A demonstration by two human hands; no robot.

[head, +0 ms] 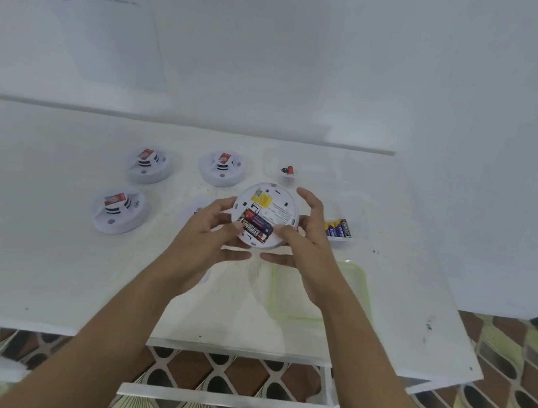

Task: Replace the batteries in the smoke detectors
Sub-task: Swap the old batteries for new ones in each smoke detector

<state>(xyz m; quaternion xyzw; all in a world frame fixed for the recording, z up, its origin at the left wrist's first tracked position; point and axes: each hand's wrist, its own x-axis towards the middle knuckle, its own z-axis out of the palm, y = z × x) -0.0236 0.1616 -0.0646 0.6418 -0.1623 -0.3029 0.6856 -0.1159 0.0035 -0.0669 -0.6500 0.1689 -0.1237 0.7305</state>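
I hold a round white smoke detector above the table with its back facing me. Its battery bay shows two batteries, one red and blue, one black. My left hand grips the detector's left edge, fingers curled near the batteries. My right hand cups the right edge, thumb by the batteries, index finger raised. Three more white detectors sit face up on the table to the left. A clear tub of fresh batteries stands right of my hands.
A small clear cup with a couple of batteries stands behind the held detector. A clear green-rimmed tray lies under my right wrist. A white cover piece lies partly hidden behind my left hand. The table edge is near me.
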